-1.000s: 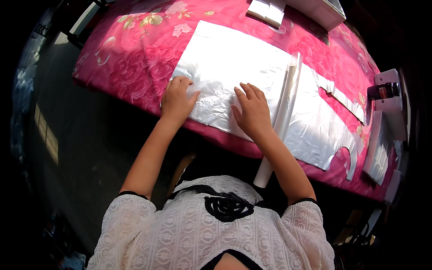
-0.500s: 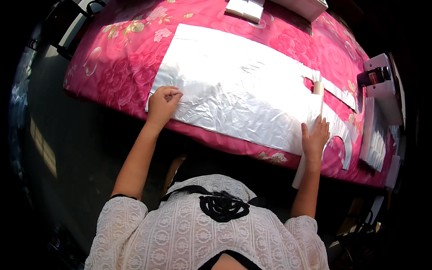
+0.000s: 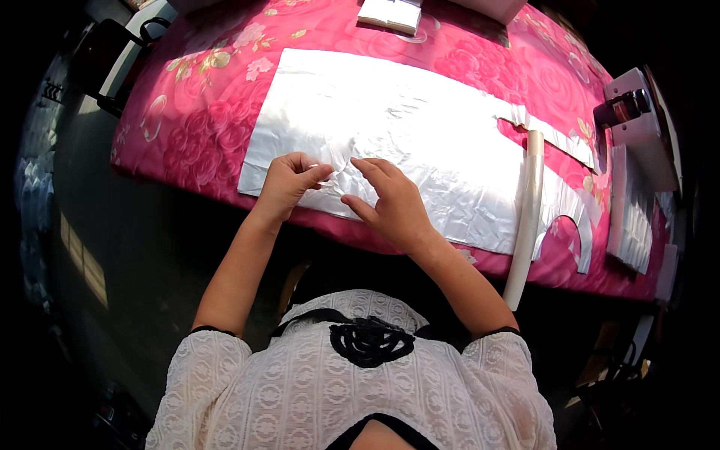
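Observation:
A large white plastic bag [image 3: 375, 97], crinkled, with cut-out handles at its right end, lies flat on the table. Near its front-left part, my left hand [image 3: 289, 184] has thumb and fingers pinched together at the film, a bit of which seems raised there. My right hand [image 3: 396, 206] is just to the right, thumb and fingers apart, holding nothing; its fingertips are over the bag. Across the bag near the handles rests a long pale tube [image 3: 527, 202], its near end sticking out past the table's front edge. Glare hides much of the bag's surface.
A pink floral cloth [image 3: 202, 112] covers the table. Toward the right edge are a stack of folded white bags [image 3: 630, 214], a white box [image 3: 645, 142] and a dark bottle [image 3: 621, 109]. At the far side lies a small white pad [image 3: 390, 13]. A dark chair [image 3: 105, 56] stands left.
My right hand has left the tube and moved left, close to my left hand. My left hand, still pinched, has shifted slightly right. The tube stays across the bag.

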